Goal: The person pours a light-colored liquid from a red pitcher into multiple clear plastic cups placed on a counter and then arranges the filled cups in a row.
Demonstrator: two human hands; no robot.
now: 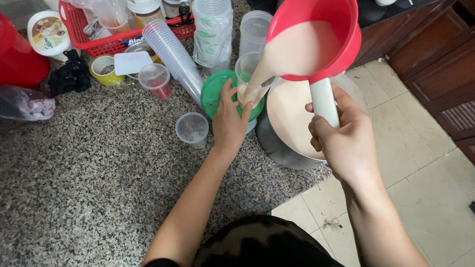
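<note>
The fingers (pixel 321 129) of the right hand (pixel 346 143) are wrapped tight round the white handle of a red ladle (pixel 316 39). The handle runs nearly straight up and down in the view, towards the person, and the bowl is at the far end. The bowl is tipped to the left, so its lip points down at a clear cup (pixel 251 79), and a pale beige liquid runs over the lip into it. The left hand (pixel 230 121) steadies that cup low on its side, thumb and fingers curled about it. The cup stands on a green lid (pixel 213 99) at the edge of the speckled worktop (pixel 99 188).

Just right of the cup, below the ladle, sits a grey pot (pixel 282 148) of the same liquid, lower than the worktop, over a tiled floor (pixel 420 163). A small empty cup (pixel 192 129) stands just left of the hand. Beyond it lie a slanted stack of cups (pixel 173 54), a bagged stack (pixel 213 29), a cup with red in it (pixel 156 80), a yellow tape roll (pixel 105 70) and a red basket (pixel 109 42).
</note>
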